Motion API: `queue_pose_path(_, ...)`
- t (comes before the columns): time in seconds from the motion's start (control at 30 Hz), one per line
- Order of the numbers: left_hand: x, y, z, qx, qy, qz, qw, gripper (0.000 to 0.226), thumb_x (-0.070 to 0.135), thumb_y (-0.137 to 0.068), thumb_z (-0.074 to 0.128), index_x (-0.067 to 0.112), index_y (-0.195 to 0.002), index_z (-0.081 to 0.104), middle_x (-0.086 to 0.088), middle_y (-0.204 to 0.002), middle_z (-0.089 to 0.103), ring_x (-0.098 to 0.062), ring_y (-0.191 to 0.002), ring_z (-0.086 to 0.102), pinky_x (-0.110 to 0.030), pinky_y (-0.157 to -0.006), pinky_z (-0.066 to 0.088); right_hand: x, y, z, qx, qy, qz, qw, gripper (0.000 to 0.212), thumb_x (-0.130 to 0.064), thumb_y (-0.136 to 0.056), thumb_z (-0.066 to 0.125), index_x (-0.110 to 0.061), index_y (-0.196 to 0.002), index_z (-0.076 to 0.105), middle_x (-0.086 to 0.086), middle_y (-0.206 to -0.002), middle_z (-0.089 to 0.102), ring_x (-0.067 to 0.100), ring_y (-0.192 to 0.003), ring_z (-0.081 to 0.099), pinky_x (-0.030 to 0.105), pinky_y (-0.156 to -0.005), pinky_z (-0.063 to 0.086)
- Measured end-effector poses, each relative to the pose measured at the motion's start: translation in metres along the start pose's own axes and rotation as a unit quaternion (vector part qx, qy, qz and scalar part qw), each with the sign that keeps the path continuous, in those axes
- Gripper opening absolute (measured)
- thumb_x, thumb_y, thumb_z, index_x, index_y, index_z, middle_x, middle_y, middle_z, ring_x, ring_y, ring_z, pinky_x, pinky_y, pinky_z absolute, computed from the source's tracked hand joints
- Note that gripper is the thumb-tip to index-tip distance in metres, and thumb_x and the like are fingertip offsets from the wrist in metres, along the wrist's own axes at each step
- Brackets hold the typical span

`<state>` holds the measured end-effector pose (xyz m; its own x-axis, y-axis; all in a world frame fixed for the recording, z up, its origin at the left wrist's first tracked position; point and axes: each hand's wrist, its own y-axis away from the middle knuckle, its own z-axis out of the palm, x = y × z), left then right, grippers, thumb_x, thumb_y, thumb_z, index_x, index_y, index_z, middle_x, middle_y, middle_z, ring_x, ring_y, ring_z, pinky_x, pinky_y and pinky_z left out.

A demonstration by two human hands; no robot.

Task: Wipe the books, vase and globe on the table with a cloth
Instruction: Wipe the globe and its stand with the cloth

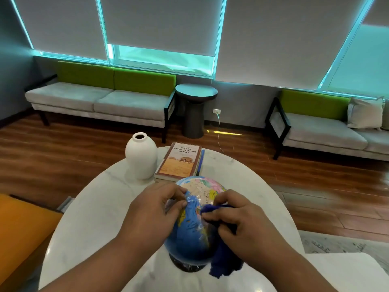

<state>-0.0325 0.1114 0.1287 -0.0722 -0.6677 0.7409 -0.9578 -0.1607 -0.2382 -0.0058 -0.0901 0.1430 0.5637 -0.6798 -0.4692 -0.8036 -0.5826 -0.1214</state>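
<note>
Where the books [178, 163] lie, one reads — "The No.1 Ladies' Detective Agency".

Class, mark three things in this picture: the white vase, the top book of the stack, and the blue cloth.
white vase [141, 159], head view, middle of its body.
top book [179, 162], head view, centre of its front cover.
blue cloth [224, 263], head view, its loose hanging lower end.

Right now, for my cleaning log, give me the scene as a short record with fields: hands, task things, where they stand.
table: white, rounded top
globe: on a dark base, nearest the person
left hand: holds the globe's upper left side
blue cloth: bunched, hanging down the globe's right side
right hand: pinches the blue cloth against the globe
books: stacked flat, behind the globe
vase: white, upright, left of the books
</note>
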Motion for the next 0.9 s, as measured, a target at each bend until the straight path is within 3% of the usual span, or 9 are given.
queue_pose_path(0.1,-0.002,-0.002,-0.001,0.005,0.008,0.004,1.000,0.023,0.022,-0.084,0.070,0.040,-0.074,0.060,0.030,-0.093,0.060,0.006,-0.095,0.056,-0.022,-0.076,0.055,0.003,0.001,0.002,0.037,0.003,-0.009,0.999,0.037,-0.026,-0.079,0.051,-0.041,-0.106,0.070,-0.033,-0.111,0.043,-0.003,-0.111,0.048,0.014,-0.097,0.037)
queue_pose_path(0.23,-0.005,-0.002,-0.001,-0.009,-0.013,0.024,1.000,0.019,0.022,-0.087,0.067,0.040,-0.085,0.062,0.022,-0.094,0.062,0.003,-0.094,0.057,-0.025,-0.079,0.056,-0.019,-0.013,0.001,-0.011,0.051,-0.035,0.998,0.044,-0.023,-0.098,0.043,-0.043,-0.136,0.048,-0.021,-0.142,0.029,0.007,-0.131,0.027,0.022,-0.110,0.029)
queue_pose_path(0.3,-0.006,-0.003,-0.002,-0.008,-0.012,0.024,1.000,0.016,0.021,-0.087,0.066,0.037,-0.091,0.065,0.019,-0.095,0.062,-0.001,-0.094,0.058,-0.027,-0.079,0.056,-0.024,-0.018,0.000,-0.015,0.068,-0.044,0.997,0.046,-0.023,-0.100,0.040,-0.044,-0.141,0.040,-0.018,-0.147,0.023,0.010,-0.133,0.022,0.025,-0.111,0.028)
queue_pose_path(0.37,-0.005,-0.002,-0.002,-0.014,-0.012,0.018,1.000,0.015,0.022,-0.088,0.066,0.036,-0.091,0.065,0.018,-0.097,0.063,-0.002,-0.095,0.058,-0.028,-0.079,0.057,-0.020,-0.017,-0.002,-0.019,0.059,-0.049,0.997,0.045,-0.022,-0.100,0.041,-0.046,-0.138,0.043,-0.022,-0.142,0.024,0.006,-0.129,0.023,0.018,-0.107,0.026)
queue_pose_path(0.47,-0.005,-0.001,-0.003,-0.019,-0.008,0.005,1.000,0.020,0.021,-0.087,0.066,0.040,-0.084,0.061,0.017,-0.101,0.063,-0.002,-0.096,0.058,-0.028,-0.078,0.058,-0.003,-0.009,-0.002,0.004,0.005,-0.036,0.999,0.038,-0.018,-0.093,0.052,-0.044,-0.119,0.064,-0.033,-0.119,0.034,-0.008,-0.111,0.034,-0.001,-0.093,0.023)
queue_pose_path(0.57,-0.009,-0.002,-0.004,-0.005,0.006,0.001,1.000,0.022,0.019,-0.087,0.067,0.039,-0.081,0.062,0.019,-0.100,0.064,0.000,-0.094,0.058,-0.030,-0.077,0.058,0.015,0.002,0.007,0.090,-0.057,-0.015,0.994,0.040,-0.016,-0.075,0.054,-0.043,-0.101,0.069,-0.034,-0.114,0.046,-0.011,-0.106,0.048,-0.002,-0.086,0.031)
queue_pose_path(0.63,-0.008,-0.003,-0.004,-0.006,0.012,-0.002,1.000,0.021,0.019,-0.086,0.068,0.038,-0.080,0.062,0.019,-0.101,0.064,0.001,-0.095,0.058,-0.030,-0.077,0.058,0.018,0.005,0.011,0.108,-0.072,-0.014,0.991,0.041,-0.021,-0.072,0.051,-0.043,-0.103,0.067,-0.034,-0.115,0.046,-0.011,-0.107,0.049,-0.001,-0.088,0.033)
queue_pose_path(0.8,-0.003,-0.004,-0.001,-0.002,0.018,-0.010,1.000,0.013,0.022,-0.084,0.070,0.031,-0.078,0.063,0.024,-0.097,0.061,0.001,-0.097,0.057,-0.026,-0.077,0.057,0.007,-0.004,0.014,0.023,-0.022,-0.024,0.999,0.040,-0.021,-0.094,0.050,-0.047,-0.123,0.059,-0.037,-0.120,0.025,-0.012,-0.117,0.027,0.002,-0.100,0.021)
queue_pose_path(0.9,0.000,-0.004,0.000,-0.007,0.015,-0.014,1.000,0.014,0.020,-0.084,0.071,0.030,-0.078,0.063,0.023,-0.097,0.062,0.000,-0.095,0.057,-0.024,-0.076,0.057,0.014,0.002,0.016,0.045,-0.055,-0.027,0.997,0.043,-0.018,-0.089,0.052,-0.048,-0.118,0.063,-0.043,-0.120,0.028,-0.014,-0.119,0.032,0.001,-0.099,0.023)
